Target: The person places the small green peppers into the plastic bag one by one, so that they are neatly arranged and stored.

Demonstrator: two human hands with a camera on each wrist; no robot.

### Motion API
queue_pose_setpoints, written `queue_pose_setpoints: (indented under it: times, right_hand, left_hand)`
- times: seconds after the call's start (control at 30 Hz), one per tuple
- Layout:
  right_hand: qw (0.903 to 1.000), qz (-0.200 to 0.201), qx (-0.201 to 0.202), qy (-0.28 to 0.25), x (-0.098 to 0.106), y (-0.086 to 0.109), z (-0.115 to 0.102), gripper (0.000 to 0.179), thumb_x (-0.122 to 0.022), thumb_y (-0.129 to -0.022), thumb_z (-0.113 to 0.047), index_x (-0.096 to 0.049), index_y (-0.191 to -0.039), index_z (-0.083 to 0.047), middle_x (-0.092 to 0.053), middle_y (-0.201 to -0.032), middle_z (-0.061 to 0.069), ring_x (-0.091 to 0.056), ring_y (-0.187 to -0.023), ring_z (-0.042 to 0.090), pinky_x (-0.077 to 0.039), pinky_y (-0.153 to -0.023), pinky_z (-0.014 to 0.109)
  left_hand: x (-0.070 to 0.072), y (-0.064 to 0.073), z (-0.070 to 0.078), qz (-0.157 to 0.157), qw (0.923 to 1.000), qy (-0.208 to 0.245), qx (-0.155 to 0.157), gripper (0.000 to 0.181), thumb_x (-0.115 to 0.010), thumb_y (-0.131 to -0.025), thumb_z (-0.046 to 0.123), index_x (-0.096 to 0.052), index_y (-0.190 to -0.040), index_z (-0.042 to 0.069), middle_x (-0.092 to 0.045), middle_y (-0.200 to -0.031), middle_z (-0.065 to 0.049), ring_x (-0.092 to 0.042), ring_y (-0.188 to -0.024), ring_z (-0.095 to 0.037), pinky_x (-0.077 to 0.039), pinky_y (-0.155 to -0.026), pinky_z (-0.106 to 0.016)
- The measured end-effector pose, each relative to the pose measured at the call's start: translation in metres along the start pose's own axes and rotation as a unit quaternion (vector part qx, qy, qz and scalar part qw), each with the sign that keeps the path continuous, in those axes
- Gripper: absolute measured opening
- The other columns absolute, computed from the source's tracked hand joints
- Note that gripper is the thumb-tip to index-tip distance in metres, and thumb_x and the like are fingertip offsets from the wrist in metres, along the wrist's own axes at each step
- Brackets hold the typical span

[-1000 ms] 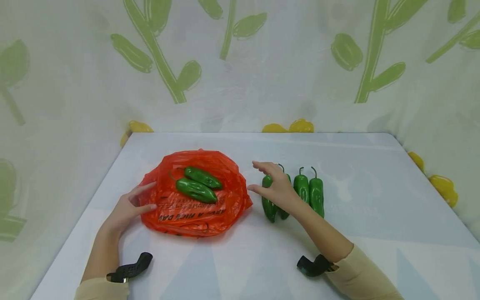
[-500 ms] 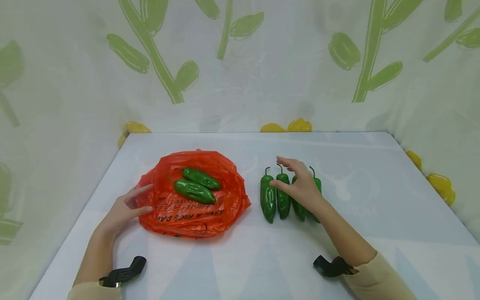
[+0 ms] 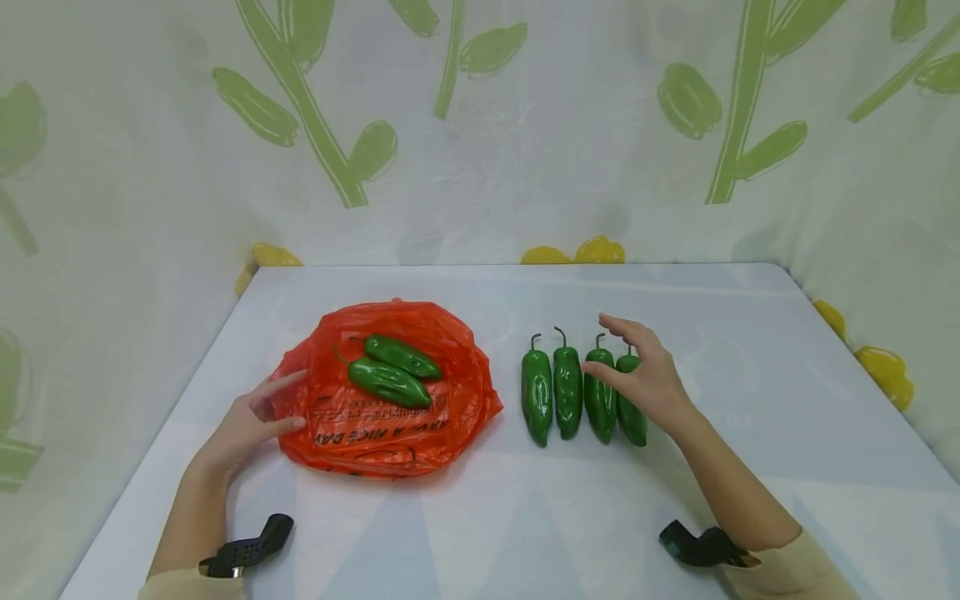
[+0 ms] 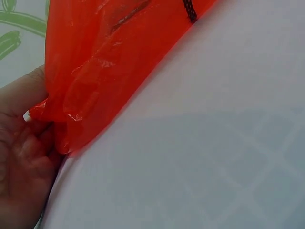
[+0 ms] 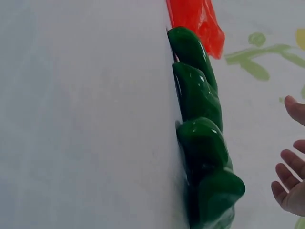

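A red plastic bag (image 3: 457,433) with black lettering lies spread on the left half of the table. Two green chili peppers (image 3: 388,382) rest on it, side by side. My left hand (image 3: 234,429) holds the bag's left edge; the left wrist view shows the red film (image 4: 71,114) bunched between thumb and fingers. Several more green peppers (image 3: 567,392) stand in a row right of the bag, stems pointing away. Over the right end of that row hovers my right hand (image 3: 645,375), thumb and fingers spread with nothing between them, partly covering the rightmost pepper (image 3: 632,423).
The white table (image 3: 480,542) has pale blue triangle prints and ends at a curtain (image 3: 570,150) patterned with green plants. Black wrist cameras (image 3: 247,550) sit on both forearms. Tabletop stretches to the right of the peppers.
My right hand has moved rightward along the pepper row, from its left end to its right end, uncovering the left peppers. The left hand and the bag have hardly moved.
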State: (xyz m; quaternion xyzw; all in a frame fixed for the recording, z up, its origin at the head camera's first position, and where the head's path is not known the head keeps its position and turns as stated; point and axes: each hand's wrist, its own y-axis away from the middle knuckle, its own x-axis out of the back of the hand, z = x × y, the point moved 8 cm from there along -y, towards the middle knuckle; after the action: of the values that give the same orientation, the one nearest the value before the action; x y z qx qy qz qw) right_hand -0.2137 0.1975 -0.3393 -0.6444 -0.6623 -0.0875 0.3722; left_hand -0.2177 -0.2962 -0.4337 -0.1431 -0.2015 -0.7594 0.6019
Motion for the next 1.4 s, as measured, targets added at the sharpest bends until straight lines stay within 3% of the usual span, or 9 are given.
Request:
queue_pose_setpoints:
  times: [0.07, 0.27, 0.53, 0.63, 0.77, 0.83, 1.0, 1.17, 1.4]
  right_hand:
    - [1.0, 0.001, -0.008, -0.001, 0.003, 0.003, 0.004, 0.068, -0.079, -0.076, -0.009, -0.047, -0.136, -0.002, -0.049, -0.136, 0.017, -0.046, -0.121, 0.034, -0.038, -0.098, 0.055]
    - [0.9997, 0.009, -0.01, 0.018, 0.011, 0.013, 0.017, 0.071, -0.079, -0.074, -0.006, -0.046, -0.137, -0.002, -0.049, -0.135, 0.016, -0.047, -0.118, 0.032, -0.039, -0.097, 0.026]
    - [0.9995, 0.003, -0.029, 0.013, 0.016, 0.023, 0.039, 0.073, -0.079, -0.075, -0.006, -0.043, -0.138, 0.0, -0.044, -0.138, 0.02, -0.044, -0.12, 0.034, -0.036, -0.095, 0.015]
    - [0.9993, -0.005, -0.034, 0.011, 0.016, 0.023, 0.045, 0.074, -0.079, -0.074, -0.006, -0.042, -0.138, 0.0, -0.042, -0.14, 0.021, -0.042, -0.122, 0.037, -0.037, -0.098, 0.022]
    - [0.9981, -0.031, -0.054, 0.002, 0.011, 0.025, 0.055, 0.077, -0.079, -0.075, -0.007, -0.039, -0.14, 0.002, -0.039, -0.141, 0.024, -0.039, -0.124, 0.042, -0.038, -0.099, 0.051]
    - [0.9969, -0.049, -0.062, -0.005, 0.008, 0.026, 0.061, 0.078, -0.078, -0.076, -0.008, -0.037, -0.14, 0.004, -0.037, -0.142, 0.026, -0.038, -0.125, 0.043, -0.036, -0.099, 0.058]
    - [0.9923, -0.094, -0.08, -0.013, 0.0, 0.03, 0.072, 0.078, -0.075, -0.08, -0.011, -0.032, -0.142, 0.004, -0.033, -0.144, 0.027, -0.034, -0.127, 0.043, -0.033, -0.101, 0.059]
    - [0.9861, -0.112, -0.122, -0.008, -0.001, 0.033, 0.084, 0.078, -0.073, -0.083, -0.017, -0.03, -0.145, 0.0, -0.034, -0.141, 0.028, -0.039, -0.121, 0.043, -0.031, -0.101, 0.06]
    - [0.9862, -0.087, -0.141, 0.008, 0.004, 0.034, 0.092, 0.069, -0.067, -0.087, -0.017, -0.031, -0.144, -0.002, -0.044, -0.133, 0.027, -0.044, -0.117, 0.04, -0.035, -0.098, 0.056]
  left_hand:
    - [0.0, 0.0, 0.0, 0.0, 1.0, -0.002, 0.001, 0.071, -0.07, -0.084, 0.02, -0.035, -0.145, 0.008, -0.022, -0.153, -0.023, -0.016, -0.138, -0.046, -0.028, -0.101, -0.067]
    - [-0.001, 0.0, -0.001, 0.003, 1.0, -0.008, 0.0, 0.072, -0.07, -0.084, 0.022, -0.035, -0.146, 0.008, -0.024, -0.152, -0.022, -0.019, -0.137, -0.045, -0.031, -0.101, -0.064]
    - [-0.001, 0.001, -0.001, 0.0, 1.0, -0.003, -0.001, 0.071, -0.07, -0.084, 0.02, -0.036, -0.145, 0.007, -0.023, -0.153, -0.022, -0.016, -0.139, -0.045, -0.028, -0.102, -0.067]
    - [-0.001, 0.0, -0.001, 0.001, 1.0, -0.005, -0.003, 0.071, -0.07, -0.084, 0.02, -0.036, -0.145, 0.008, -0.023, -0.153, -0.022, -0.016, -0.138, -0.045, -0.028, -0.101, -0.067]
    - [-0.002, 0.0, -0.001, 0.004, 1.0, -0.005, -0.005, 0.069, -0.07, -0.085, 0.021, -0.037, -0.145, 0.008, -0.025, -0.152, -0.022, -0.019, -0.137, -0.044, -0.03, -0.101, -0.065]
    - [-0.003, 0.0, 0.0, 0.006, 0.9999, -0.011, -0.005, 0.069, -0.07, -0.085, 0.022, -0.037, -0.144, 0.008, -0.026, -0.151, -0.022, -0.02, -0.137, -0.043, -0.032, -0.101, -0.063]
    - [-0.004, 0.0, 0.001, 0.007, 0.9998, -0.018, -0.003, 0.069, -0.07, -0.085, 0.024, -0.038, -0.144, 0.008, -0.026, -0.151, -0.021, -0.02, -0.137, -0.043, -0.033, -0.101, -0.061]
    - [-0.003, 0.001, 0.001, 0.009, 0.9998, -0.017, -0.005, 0.069, -0.07, -0.085, 0.023, -0.038, -0.144, 0.007, -0.026, -0.151, -0.021, -0.019, -0.138, -0.043, -0.031, -0.102, -0.063]
    - [-0.003, 0.0, 0.002, 0.007, 0.9997, -0.021, -0.006, 0.069, -0.07, -0.085, 0.022, -0.037, -0.144, 0.006, -0.025, -0.151, -0.022, -0.018, -0.137, -0.044, -0.03, -0.101, -0.066]
